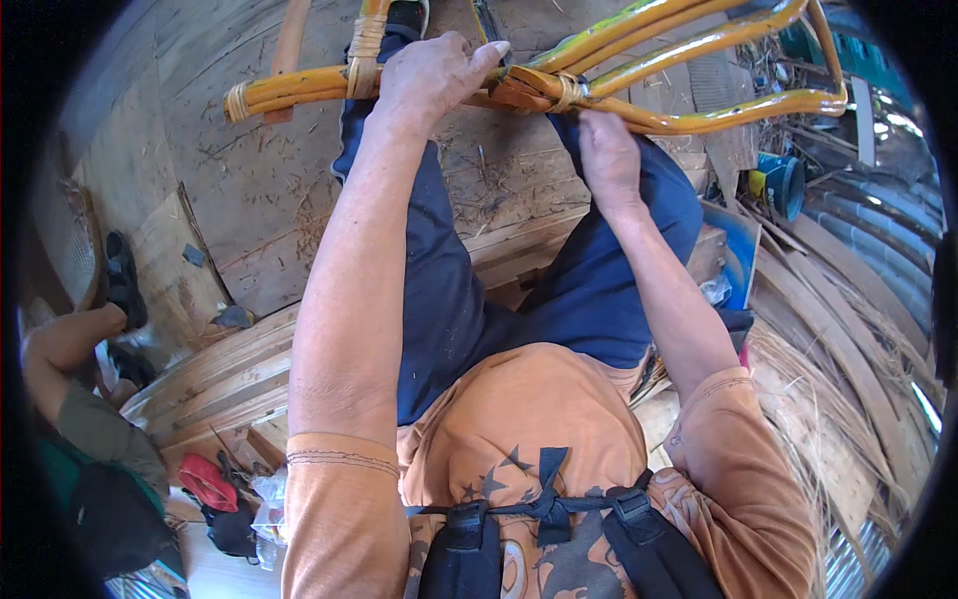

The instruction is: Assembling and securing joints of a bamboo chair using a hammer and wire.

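A varnished yellow-orange rattan frame (689, 122) of bent poles spans the top of the view, above my knees. Pale binding strips (366, 45) wrap its joints, with another wrapping (569, 92) near the middle. My left hand (434, 80) is closed over the left pole, its thumb stretched toward the middle joint. Just below that wrapped joint, my right hand (609, 160) is closed, knuckles up, against the underside of the frame. What its fingers hold is hidden.
Wood shavings litter the plank floor (249, 190). At right lie a dark blue bucket (783, 185), long wood strips (828, 299) and corrugated metal sheets (878, 240). Another person's bent arm or leg (65, 344) shows at far left, near a red and black bag (210, 484).
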